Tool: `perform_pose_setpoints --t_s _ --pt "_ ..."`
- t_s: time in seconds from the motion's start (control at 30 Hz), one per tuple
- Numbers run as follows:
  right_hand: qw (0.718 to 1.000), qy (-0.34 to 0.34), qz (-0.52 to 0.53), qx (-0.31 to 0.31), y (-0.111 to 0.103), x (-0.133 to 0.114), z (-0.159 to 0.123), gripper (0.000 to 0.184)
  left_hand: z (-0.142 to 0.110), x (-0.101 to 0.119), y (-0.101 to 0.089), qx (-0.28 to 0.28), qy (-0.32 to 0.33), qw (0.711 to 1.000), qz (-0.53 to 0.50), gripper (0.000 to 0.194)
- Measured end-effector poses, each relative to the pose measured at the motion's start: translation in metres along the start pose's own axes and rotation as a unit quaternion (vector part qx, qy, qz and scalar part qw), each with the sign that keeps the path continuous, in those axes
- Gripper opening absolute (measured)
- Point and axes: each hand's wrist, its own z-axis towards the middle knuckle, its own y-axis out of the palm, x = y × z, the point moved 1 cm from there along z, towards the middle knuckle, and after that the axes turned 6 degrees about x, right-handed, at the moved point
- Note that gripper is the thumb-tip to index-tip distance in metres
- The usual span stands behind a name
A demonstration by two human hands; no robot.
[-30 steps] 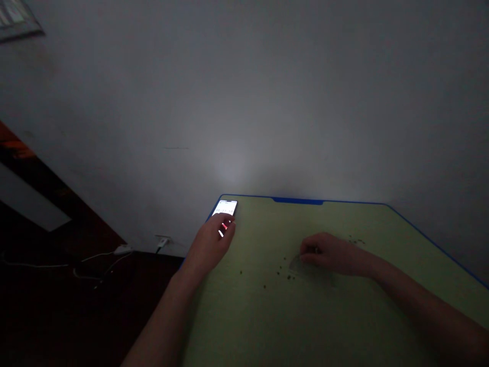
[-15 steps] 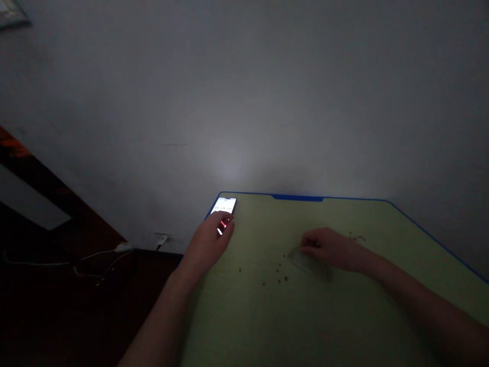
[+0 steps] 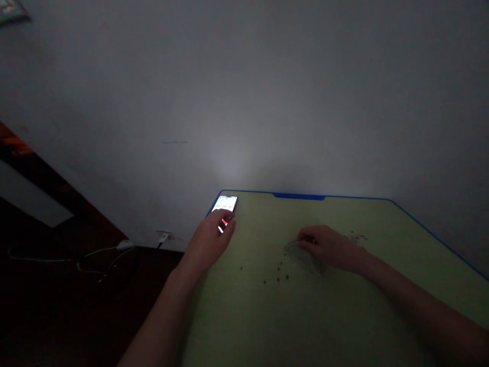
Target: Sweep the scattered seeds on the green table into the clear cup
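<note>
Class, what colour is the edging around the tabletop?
The edging is blue; it shows best in the head view.

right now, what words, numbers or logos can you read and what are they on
Phone screen: a row of digits that seems to read "00 28 00", blurred, so not certain.
Phone screen, top edge: small marks, too small to read.
Clear plastic at the right hand: no text that I can make out.
White plug by the wall: too small and dark to show any label.
</note>
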Motion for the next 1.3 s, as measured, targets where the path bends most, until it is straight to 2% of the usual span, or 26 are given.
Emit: perform_pose_setpoints --t_s 0.17,0.37,0.83,1.03,1.3 --pt "1.0 -0.021 0.005 0.002 0.0 -0.002 -0.001 0.019 -0.001 -0.001 0.0 0.001 0.006 1.0 0.004 0.025" --pt "1.0 -0.017 0.014 -0.01 -0.002 -0.001 -0.001 0.02 -0.001 -0.001 0.0 0.0 0.006 1.0 0.006 0.025" --pt "0.999 0.008 0.002 -0.052 0.009 -0.012 -0.009 0.023 -0.002 0.004 -0.003 -0.001 0.025 1.0 0.001 0.021" --pt "0.999 -0.006 -0.014 -0.032 0.018 -0.029 0.002 0.021 -0.002 0.004 -0.003 0.008 0.026 1.0 0.006 0.021" --pt "0.996 -0.078 -0.009 -0.041 0.036 -0.064 0.029 0.016 -0.003 0.001 -0.002 0.018 0.028 0.999 0.009 0.022"
